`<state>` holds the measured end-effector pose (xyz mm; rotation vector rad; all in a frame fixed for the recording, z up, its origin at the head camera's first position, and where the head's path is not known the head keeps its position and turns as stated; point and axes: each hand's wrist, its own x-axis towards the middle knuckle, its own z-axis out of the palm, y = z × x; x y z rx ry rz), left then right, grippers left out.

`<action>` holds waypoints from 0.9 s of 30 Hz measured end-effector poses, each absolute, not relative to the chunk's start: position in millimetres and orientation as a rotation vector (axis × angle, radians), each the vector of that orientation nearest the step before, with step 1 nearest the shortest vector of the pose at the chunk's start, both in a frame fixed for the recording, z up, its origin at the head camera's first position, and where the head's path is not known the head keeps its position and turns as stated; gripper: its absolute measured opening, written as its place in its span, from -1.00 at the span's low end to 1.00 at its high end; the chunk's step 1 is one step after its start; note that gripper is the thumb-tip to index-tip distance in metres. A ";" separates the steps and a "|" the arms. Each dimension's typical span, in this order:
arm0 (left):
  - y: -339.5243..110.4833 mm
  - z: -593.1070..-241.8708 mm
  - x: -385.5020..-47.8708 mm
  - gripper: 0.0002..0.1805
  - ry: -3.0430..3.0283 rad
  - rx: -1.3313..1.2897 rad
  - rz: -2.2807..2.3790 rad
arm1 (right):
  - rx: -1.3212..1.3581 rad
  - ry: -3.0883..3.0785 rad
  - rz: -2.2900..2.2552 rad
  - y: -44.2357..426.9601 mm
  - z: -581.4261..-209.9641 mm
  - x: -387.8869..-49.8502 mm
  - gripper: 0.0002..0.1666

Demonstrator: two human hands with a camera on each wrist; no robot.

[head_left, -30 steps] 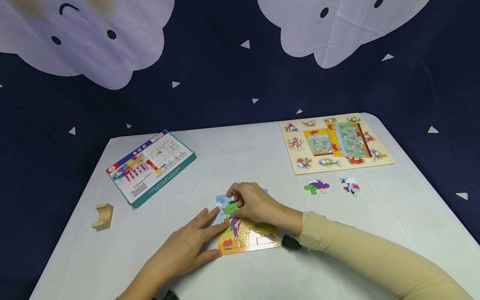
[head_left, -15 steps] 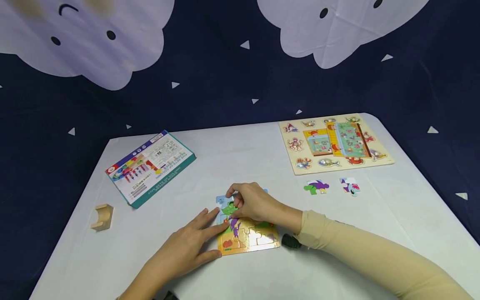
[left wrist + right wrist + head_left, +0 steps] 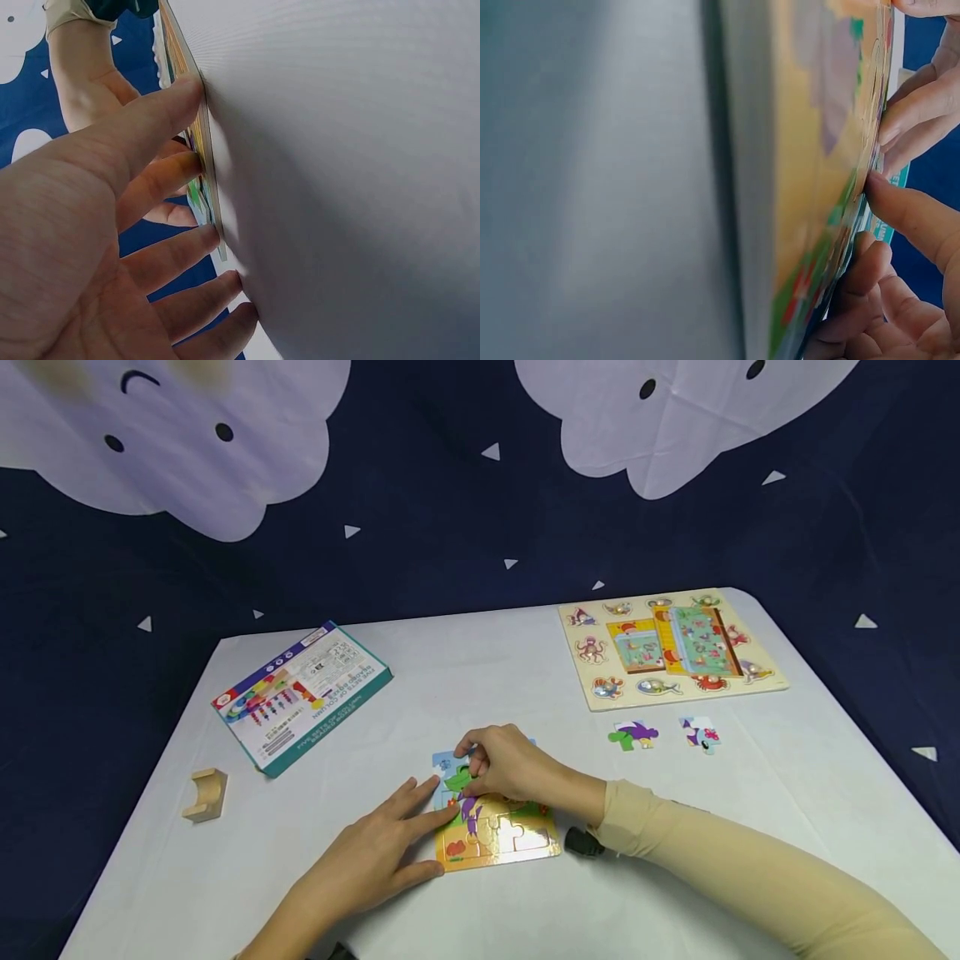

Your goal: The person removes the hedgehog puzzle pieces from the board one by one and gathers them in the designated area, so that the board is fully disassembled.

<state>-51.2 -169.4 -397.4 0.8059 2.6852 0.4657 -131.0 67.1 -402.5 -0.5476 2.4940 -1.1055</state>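
A small jigsaw puzzle (image 3: 491,855) in a flat frame lies on the table, its lower part shiny with glare. My left hand (image 3: 375,846) rests at its left side, fingers spread and fairly straight. In the left wrist view, the thumb and fingertips of my left hand (image 3: 82,187) touch the board's edge. Over the upper part, my right hand (image 3: 517,766) pinches a green puzzle piece (image 3: 457,779) between thumb and curled fingers. The right wrist view shows the thumb of my right hand (image 3: 919,255) against the puzzle surface (image 3: 810,187). The right hand hides much of the puzzle's top.
Two loose puzzle pieces, one purple and green (image 3: 633,735), one white and purple (image 3: 701,734), lie to the right. Behind them is a wooden sea-animal board (image 3: 622,702) with picture cards (image 3: 705,639). A teal-edged box (image 3: 300,697) and a wooden cradle block (image 3: 206,794) are left.
My right fingers shift very slightly over the green puzzle piece. The left hand, the puzzle and the loose pieces stay where they were.
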 end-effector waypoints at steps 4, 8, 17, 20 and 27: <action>-169.1 -397.5 -50.9 -0.30 2.689 0.804 0.464 | -0.577 2.507 -1.094 71.0 -402.9 -131.9 -0.50; -168.2 -398.4 -51.0 -0.30 2.698 0.804 0.461 | -0.576 2.505 -1.095 76.5 -401.9 -133.9 -0.51; -167.6 -398.6 -50.9 -0.30 2.707 0.816 0.455 | -0.592 2.534 -1.089 99.1 -399.8 -140.0 -0.52; -166.9 -398.8 -51.3 -0.30 2.700 0.805 0.447 | -0.586 2.556 -1.084 109.0 -399.1 -142.7 -0.50; -165.6 -398.8 -51.1 -0.29 2.696 0.777 0.430 | -0.557 2.622 -1.042 135.8 -396.6 -146.6 -0.49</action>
